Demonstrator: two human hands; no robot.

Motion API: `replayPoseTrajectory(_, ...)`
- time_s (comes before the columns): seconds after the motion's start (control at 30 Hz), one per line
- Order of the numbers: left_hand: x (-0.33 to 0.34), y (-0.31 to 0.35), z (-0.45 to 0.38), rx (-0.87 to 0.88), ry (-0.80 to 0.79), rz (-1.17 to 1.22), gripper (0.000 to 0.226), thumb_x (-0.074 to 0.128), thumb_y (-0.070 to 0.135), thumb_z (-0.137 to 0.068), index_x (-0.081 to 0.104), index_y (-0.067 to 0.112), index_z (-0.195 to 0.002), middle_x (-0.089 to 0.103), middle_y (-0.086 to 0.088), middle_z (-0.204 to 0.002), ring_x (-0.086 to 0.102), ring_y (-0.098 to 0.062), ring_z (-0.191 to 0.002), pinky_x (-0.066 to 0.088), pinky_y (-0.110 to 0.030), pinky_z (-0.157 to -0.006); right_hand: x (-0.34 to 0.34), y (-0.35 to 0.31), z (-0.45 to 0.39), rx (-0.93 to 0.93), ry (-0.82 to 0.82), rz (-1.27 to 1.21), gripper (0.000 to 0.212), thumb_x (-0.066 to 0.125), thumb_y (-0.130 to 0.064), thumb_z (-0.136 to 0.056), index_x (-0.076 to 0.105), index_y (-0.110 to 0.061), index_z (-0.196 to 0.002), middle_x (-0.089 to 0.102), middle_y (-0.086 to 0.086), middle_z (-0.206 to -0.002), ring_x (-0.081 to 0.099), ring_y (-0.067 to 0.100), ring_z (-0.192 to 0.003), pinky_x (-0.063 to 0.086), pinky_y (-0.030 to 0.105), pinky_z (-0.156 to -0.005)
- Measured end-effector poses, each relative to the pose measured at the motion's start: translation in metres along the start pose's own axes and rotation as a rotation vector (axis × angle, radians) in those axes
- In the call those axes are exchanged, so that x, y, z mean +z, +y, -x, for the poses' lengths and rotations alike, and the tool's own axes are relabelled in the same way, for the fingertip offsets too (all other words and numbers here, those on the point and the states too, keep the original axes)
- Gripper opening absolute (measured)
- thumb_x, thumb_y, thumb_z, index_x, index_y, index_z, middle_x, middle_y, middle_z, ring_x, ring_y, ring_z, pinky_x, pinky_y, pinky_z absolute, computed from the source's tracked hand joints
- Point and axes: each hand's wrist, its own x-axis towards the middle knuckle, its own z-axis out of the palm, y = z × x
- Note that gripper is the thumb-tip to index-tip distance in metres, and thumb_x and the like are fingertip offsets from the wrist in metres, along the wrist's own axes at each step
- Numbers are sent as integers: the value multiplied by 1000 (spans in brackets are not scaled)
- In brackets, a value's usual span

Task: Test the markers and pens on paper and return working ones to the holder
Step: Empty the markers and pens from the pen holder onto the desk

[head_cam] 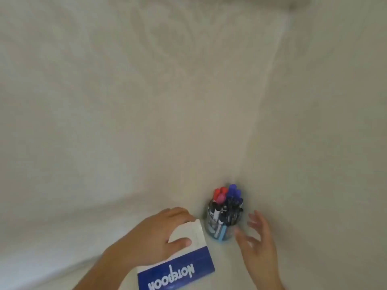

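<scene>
While the person's left hand (155,233) gripped the far end of a notebook (180,266), its fingers (178,213) curled over the far edge and the thumb pressed flat on the pale upper part of the cover, the right hand (259,241) hung just to the right of the holder (222,223) with its fingers (254,219) spread wide and holding nothing. Whether that hand touched the holder could not be told through the blur.

The notebook was a flat rectangle lying at the near middle of the scene, its cover split into a whitish far band and a glossy deep-blue near band printed with white block letters that read upside down from the camera. Its far right corner sat just beside the holder.

The holder was a small round cup, seemingly clear-walled, standing upright on the pale surface (146,122). It was crammed with markers and pens (227,203) standing on end: slim cylinders with red (219,192), pink and blue caps (234,191) poking up at the far side and black-capped, white-barrelled ones nearer.

Everything rested on a broad cream-coloured surface with a soft, cloth-like, faintly creased look, which ran far back to a shadowed edge at the top right.
</scene>
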Motion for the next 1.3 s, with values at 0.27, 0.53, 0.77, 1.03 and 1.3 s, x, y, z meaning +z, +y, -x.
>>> replayPoseTrajectory(0.27, 134, -83, -21, -73, 102, -176, 54, 42, 62, -87, 49, 33, -132, 38, 14, -149, 41, -10, -133, 46, -33, -102, 67, 69, -8, 28, -115, -105, 100, 90, -14, -61, 33, -31, -142, 56, -20, -127, 60, -4, -108, 50, 22, -88)
replayPoseTrajectory(0.53, 144, -73, -39, -237, 75, -272, 85, 65, 73, -68, 40, 38, -141, 40, 17, -143, 32, -11, -133, 34, -31, -107, 70, 78, -14, -48, -59, -21, 90, 93, -20, -54, 33, -29, -120, 57, -23, -103, 60, -17, -79, 46, 2, -59)
replayPoseTrajectory(0.77, 149, -50, -13, -304, -142, -206, 81, 69, 62, -75, 26, 45, -141, 24, 7, -153, 21, -21, -140, 32, -45, -109, 17, 87, 46, -102, -113, -23, 98, 95, -26, -49, 36, -25, -127, 60, -16, -107, 61, -7, -87, 47, 6, -62)
replayPoseTrajectory(1.03, 199, 20, 90, -189, -266, -180, 78, 75, 61, -64, 25, 62, -124, 27, 18, -135, 29, -14, -126, 28, -39, -106, -32, 91, 124, -121, -157, -65, 92, 94, -28, -49, 34, -33, -119, 59, -17, -105, 63, -4, -86, 46, 8, -61)
replayPoseTrajectory(1.3, 200, 20, 82, -182, -70, -77, 95, 64, 66, -77, 6, 48, -149, 24, 18, -151, 28, -12, -137, 24, -30, -112, -33, 85, 121, -141, -355, 4, 100, 90, -44, -48, 27, -57, -124, 63, -24, -109, 63, -8, -97, 54, 23, -82)
